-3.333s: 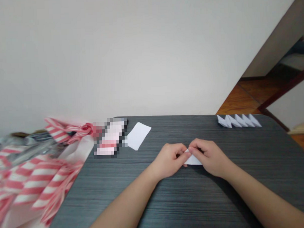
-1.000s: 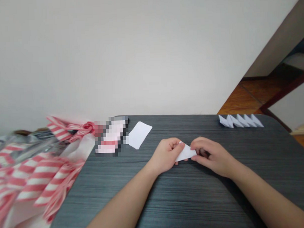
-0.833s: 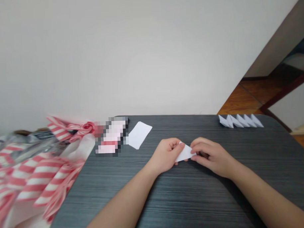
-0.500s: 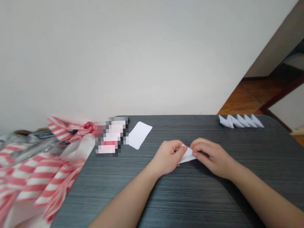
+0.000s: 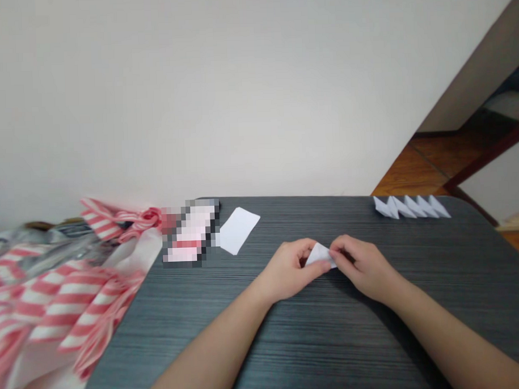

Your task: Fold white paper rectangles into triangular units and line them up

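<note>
Between my hands is a small piece of folded white paper (image 5: 317, 254), its top coming to a point. My left hand (image 5: 291, 270) grips the paper's left side, with the thumb stretched along its lower edge. At the right corner, my right hand (image 5: 363, 266) pinches the paper between thumb and fingers. Both hands are just above the dark tabletop, and some of the paper is hidden behind the fingers.
White rectangular paper (image 5: 238, 231) lies at the table's back left, beside a pixelated phone-like object (image 5: 190, 234). Several folded white paper pieces (image 5: 411, 207) form a row at the back right. Red-and-white striped cloth (image 5: 71, 297) is heaped left of the dark table (image 5: 324, 351).
My left thumb has slid right along the paper's lower edge. The folded paper has tilted, showing more of its pointed top. My right hand keeps its pinch, shifting only slightly.
</note>
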Motion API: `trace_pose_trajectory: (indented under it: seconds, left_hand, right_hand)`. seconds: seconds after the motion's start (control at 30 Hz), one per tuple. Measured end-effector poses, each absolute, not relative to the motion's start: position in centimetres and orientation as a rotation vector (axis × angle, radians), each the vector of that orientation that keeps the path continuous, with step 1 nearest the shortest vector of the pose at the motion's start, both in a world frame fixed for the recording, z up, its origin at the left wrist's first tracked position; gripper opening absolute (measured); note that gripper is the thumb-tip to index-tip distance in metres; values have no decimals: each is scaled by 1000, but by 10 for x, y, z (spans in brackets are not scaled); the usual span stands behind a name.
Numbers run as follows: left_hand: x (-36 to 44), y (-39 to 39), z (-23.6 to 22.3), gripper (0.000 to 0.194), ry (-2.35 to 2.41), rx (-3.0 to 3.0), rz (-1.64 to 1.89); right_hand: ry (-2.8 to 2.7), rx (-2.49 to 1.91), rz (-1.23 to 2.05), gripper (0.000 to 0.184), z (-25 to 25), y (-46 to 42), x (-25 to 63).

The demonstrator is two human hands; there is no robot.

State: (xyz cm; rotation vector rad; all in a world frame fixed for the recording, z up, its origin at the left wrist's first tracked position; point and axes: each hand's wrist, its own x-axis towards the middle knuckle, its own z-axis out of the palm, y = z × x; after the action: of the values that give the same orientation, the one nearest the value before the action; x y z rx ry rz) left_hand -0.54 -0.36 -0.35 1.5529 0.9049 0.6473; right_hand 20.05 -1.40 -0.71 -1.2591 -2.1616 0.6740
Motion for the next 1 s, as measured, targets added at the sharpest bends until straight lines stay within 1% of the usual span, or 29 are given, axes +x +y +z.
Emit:
trace_pose_trajectory:
  seconds: [0.1, 0.17, 0.23, 0.27, 0.3, 0.4, 0.47, 0.5, 0.53, 0.63, 1.0]
  left_hand:
    - [-6, -3, -4, 19, 962, 1597, 622]
    - [-7, -2, -5, 21, 985, 1617, 595]
    - [-8, -1, -4, 22, 994, 1628, 576]
    - [-8, -1, -4, 23, 996, 1631, 571]
    - [-8, -1, -4, 23, 998, 1632, 567]
    - [-8, -2, -4, 23, 994, 1632, 570]
    - [-8, -2, -4, 23, 986, 1627, 577]
    - [-8, -2, -5, 22, 982, 1624, 582]
    - [-7, -2, -6, 22, 979, 1620, 589]
    - [-7, -2, -8, 22, 973, 1612, 612]
    - [-7, -3, -7, 29, 973, 1664, 554]
  right_hand:
    - [-2142, -1277, 676, 14, -7, -14, 200]
    - [-2130, -1283, 696, 14, -8, -15, 200]
    - [-2089, -1278, 745, 9, -10, -16, 200]
    - [-2051, -1269, 791, 7, -11, -16, 199]
    - [-2003, -1255, 852, 8, -12, -16, 199]
    - [-1886, -1241, 1063, 16, -12, -17, 198]
    - [-1891, -1299, 1174, 11, -10, -17, 197]
    - [-1905, -1337, 1213, 12, -8, -17, 197]
    - [-1917, -1364, 1240, 16, -6, -17, 197]
    - [-1913, -1397, 1265, 26, -1, -16, 196]
    - [-1795, -1404, 1362, 29, -1, -17, 197]
